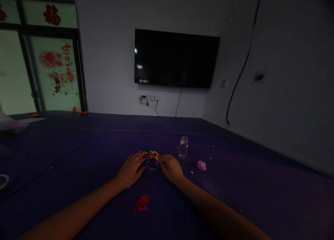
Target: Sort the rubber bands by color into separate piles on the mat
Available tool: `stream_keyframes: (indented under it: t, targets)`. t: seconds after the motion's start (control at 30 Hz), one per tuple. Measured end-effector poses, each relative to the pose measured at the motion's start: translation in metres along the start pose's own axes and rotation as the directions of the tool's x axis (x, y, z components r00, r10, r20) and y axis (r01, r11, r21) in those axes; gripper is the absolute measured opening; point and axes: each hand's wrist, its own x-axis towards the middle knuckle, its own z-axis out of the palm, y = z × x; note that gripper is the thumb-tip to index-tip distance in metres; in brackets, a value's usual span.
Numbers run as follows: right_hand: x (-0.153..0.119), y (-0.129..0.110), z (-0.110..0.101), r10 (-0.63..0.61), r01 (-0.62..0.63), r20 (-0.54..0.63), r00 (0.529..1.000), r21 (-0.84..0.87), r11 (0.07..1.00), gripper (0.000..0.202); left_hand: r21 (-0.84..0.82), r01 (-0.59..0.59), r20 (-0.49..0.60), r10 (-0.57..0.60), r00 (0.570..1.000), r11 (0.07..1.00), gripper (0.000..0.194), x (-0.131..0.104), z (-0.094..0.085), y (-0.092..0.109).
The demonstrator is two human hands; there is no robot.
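Stringy red tangle (142,202), multicolored pile (151,156) between open left hand (132,168) and closed right hand (171,167)

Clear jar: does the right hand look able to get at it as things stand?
Probably yes: the jar stands just beyond the right hand, with only purple surface showing between them.

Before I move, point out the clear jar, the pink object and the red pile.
Clear jar (183,150): head view, its middle.
Pink object (201,165): head view, its middle.
Red pile (143,202): head view, upper middle strands.
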Motion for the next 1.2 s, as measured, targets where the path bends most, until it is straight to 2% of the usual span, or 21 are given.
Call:
stream_keyframes:
  t: [0.1, 0.3, 0.6, 0.93, 1.2]
  targets:
    - [0.004, 0.009, 0.002, 0.06, -0.059, 0.024, 0.998, -0.033, 0.998, 0.028, -0.011, -0.033, 0.004, 0.033, 0.999, 0.999, 0.039, 0.0, -0.002, 0.002]
    - [0.001, 0.006, 0.007, -0.022, 0.032, 0.127, 0.992, -0.078, 0.996, 0.026, -0.019, -0.033, 0.023, 0.033, 0.999, 0.999, 0.039, 0.0, -0.001, 0.001]
    - [0.002, 0.006, 0.008, 0.003, 0.023, 0.155, 0.988, -0.17, 0.985, 0.028, -0.03, -0.032, 0.011, 0.032, 0.999, 0.999, 0.038, 0.0, -0.001, 0.001]
    - [0.003, 0.01, 0.011, -0.016, 0.036, 0.143, 0.99, -0.139, 0.99, 0.028, -0.047, -0.027, 0.012, 0.028, 1.0, 0.999, 0.036, -0.001, 0.001, 0.0]
    - [0.002, 0.006, 0.01, -0.057, 0.064, 0.074, 0.996, -0.09, 0.994, 0.033, -0.05, -0.027, 0.021, 0.028, 0.999, 0.998, 0.036, 0.0, 0.0, 0.0]
